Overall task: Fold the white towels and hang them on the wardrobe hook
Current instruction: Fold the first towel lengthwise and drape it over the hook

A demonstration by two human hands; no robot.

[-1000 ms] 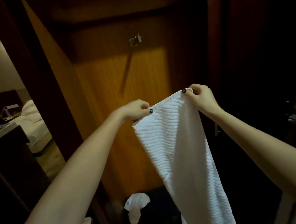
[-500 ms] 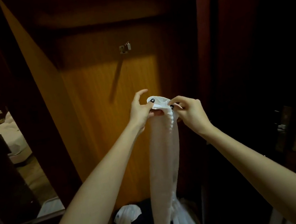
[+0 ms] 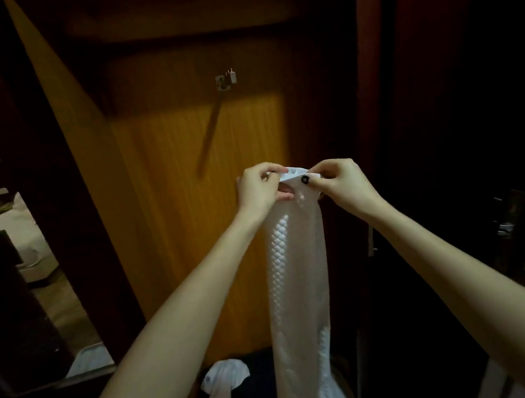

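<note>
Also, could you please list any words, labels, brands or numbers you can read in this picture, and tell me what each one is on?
No text here can be read.
On the crumpled white cloth at the bottom of the wardrobe: a small round dark mark, perhaps a logo, too blurred to read.
On the towel: only its woven pattern, no lettering visible.
On the hook: no marking visible.
</note>
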